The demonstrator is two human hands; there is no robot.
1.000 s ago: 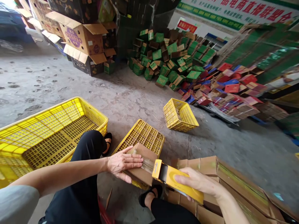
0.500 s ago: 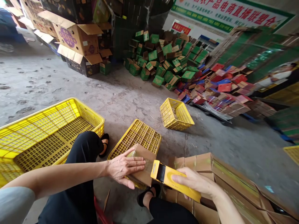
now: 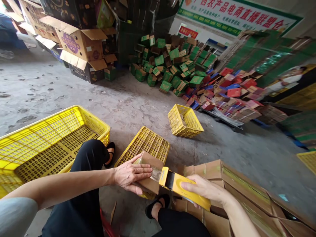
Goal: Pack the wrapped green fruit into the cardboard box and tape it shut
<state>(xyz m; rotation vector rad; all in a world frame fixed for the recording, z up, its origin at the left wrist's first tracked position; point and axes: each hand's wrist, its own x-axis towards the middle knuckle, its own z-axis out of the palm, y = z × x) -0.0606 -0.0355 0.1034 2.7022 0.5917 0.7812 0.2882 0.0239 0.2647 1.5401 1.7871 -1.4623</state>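
A small brown cardboard box (image 3: 151, 163) rests on an upturned yellow crate (image 3: 145, 144) between my knees. My left hand (image 3: 130, 175) lies flat on the box's top, fingers stretched out, thumb under its near edge. My right hand (image 3: 204, 191) is wrapped round a yellow tape dispenser (image 3: 180, 187), whose front end touches the box's right side, where clear tape shows.
A big yellow crate (image 3: 49, 144) stands at my left, a smaller yellow basket (image 3: 185, 121) ahead on the concrete floor. Flattened cartons (image 3: 247, 194) are stacked at my right. Piles of green boxes (image 3: 170, 62), red boxes (image 3: 232, 92) and large cartons (image 3: 79, 42) line the back.
The dispenser has drawn slightly nearer to the box's right edge. My left hand stays on the box. The view has shifted a little.
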